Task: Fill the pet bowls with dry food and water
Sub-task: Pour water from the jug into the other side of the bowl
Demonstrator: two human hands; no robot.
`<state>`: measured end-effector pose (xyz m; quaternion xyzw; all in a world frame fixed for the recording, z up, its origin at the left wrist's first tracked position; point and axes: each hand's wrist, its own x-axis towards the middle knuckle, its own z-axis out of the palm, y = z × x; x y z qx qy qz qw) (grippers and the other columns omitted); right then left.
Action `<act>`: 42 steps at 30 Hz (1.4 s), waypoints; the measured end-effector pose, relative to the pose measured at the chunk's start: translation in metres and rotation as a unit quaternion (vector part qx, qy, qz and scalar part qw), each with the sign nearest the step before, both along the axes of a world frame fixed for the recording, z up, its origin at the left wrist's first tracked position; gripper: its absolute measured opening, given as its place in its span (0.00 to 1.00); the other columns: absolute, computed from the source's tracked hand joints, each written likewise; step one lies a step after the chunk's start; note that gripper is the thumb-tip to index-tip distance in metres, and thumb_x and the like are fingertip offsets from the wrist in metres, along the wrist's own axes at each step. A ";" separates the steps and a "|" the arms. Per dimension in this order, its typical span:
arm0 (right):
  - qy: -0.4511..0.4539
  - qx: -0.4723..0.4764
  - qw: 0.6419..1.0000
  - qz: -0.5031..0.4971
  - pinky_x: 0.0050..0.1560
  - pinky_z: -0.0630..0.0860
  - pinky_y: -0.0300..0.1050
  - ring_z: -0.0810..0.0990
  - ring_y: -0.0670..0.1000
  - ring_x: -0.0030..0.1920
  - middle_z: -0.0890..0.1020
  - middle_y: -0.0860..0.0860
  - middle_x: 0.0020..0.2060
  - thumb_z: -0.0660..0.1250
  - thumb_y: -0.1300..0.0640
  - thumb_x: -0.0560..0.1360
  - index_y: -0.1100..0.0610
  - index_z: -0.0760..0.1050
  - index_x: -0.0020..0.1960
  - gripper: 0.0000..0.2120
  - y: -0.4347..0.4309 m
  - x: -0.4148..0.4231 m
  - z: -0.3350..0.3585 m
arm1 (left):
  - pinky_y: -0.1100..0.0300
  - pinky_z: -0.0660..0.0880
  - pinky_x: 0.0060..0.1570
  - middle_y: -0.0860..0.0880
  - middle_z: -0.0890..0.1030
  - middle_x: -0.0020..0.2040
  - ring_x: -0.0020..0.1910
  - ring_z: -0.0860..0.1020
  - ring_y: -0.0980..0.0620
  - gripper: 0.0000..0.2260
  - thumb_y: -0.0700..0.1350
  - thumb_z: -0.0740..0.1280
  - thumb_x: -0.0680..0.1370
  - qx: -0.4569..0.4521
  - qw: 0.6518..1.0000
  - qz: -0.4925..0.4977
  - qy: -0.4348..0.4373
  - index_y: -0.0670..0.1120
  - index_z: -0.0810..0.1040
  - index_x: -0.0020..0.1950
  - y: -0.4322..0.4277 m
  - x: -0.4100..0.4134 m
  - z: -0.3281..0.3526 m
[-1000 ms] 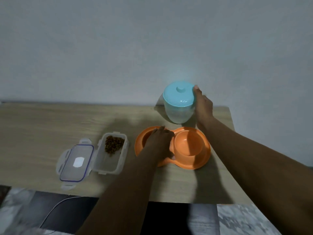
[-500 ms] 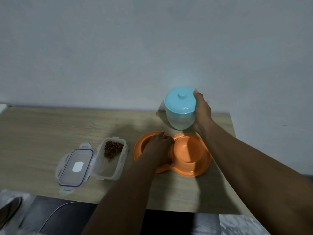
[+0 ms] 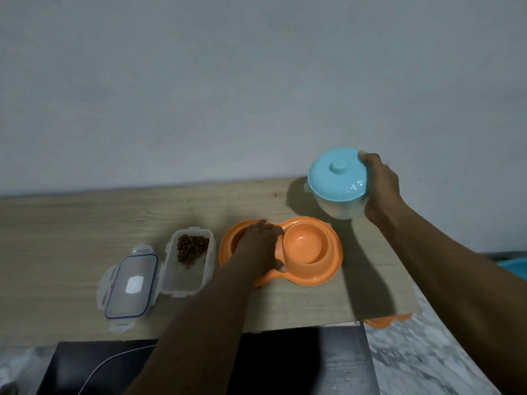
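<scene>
Orange plastic marks the double bowl (image 3: 328,273), which sits on the wooden table (image 3: 71,238) right of centre, its two cups side by side. The left hand (image 3: 262,246) lies palm down over the left cup and hides most of it. Its fingers (image 3: 258,226) are spread and relaxed rather than clenched, reaching the far rim, and the thumb rests at the narrow waist between the cups. The right cup shows its bare orange bottom.

The right hand (image 3: 380,189) grasps a pale translucent jar (image 3: 339,208) at the far right corner of the table, just beyond the double bowl. Its fingers (image 3: 368,159) curl round the jar's right side, with one tip on the rim of the blue lid (image 3: 336,175), which is on the jar and has a round knob in the middle. The jar leans slightly. I cannot tell whether its base touches the table, nor what is inside.

Left of the double bowl and just beside it stands a clear box (image 3: 182,277), open, with brown kibble (image 3: 191,246) heaped at its far end. The box lid (image 3: 128,283), edged in blue, lies flat against the box's left side. A plain grey wall (image 3: 256,95) rises behind the table.
</scene>
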<state>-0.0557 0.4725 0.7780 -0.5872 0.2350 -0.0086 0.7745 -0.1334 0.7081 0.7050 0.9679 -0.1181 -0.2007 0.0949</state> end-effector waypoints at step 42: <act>-0.141 -0.232 0.962 0.014 0.42 0.80 0.44 0.84 0.50 0.47 0.85 0.54 0.50 0.73 0.51 0.72 0.57 0.81 0.53 0.13 -0.027 -0.075 0.032 | 0.43 0.49 0.75 0.46 0.71 0.73 0.77 0.58 0.42 0.41 0.57 0.79 0.65 -0.029 0.999 -0.005 -0.017 0.47 0.68 0.73 0.007 -0.022 0.009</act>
